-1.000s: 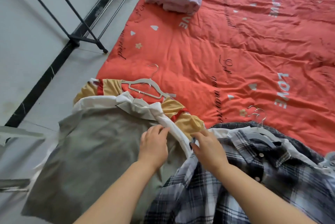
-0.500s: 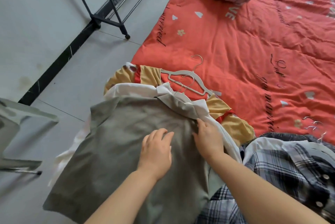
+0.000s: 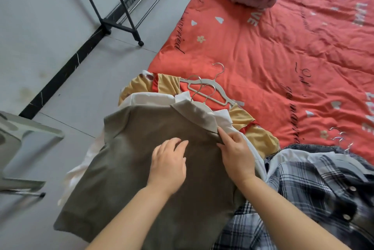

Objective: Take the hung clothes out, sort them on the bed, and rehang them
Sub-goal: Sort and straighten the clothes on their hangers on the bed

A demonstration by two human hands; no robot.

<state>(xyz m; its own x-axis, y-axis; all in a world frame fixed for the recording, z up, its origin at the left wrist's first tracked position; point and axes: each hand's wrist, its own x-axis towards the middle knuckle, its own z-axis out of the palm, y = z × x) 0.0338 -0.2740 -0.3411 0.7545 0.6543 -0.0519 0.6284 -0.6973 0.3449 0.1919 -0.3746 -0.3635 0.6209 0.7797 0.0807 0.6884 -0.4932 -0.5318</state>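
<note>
Grey shirt (image 3: pixel 141 164) under both hands hides the white shirt (image 3: pixel 149 98) beneath

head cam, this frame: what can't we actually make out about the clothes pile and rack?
- White shirt, head view: mostly buried under the grey shirt.
- Yellow-and-red garment: covered by both shirts; its type is unreadable.
- Plaid shirt: cut off by the right and bottom edges.
- Clothes rack: its top is out of frame.
- Hanger hooks near the plaid shirt: blurred, uncountable.

The plaid shirt (image 3: pixel 315 195) runs off the frame's right and bottom edges.
</note>
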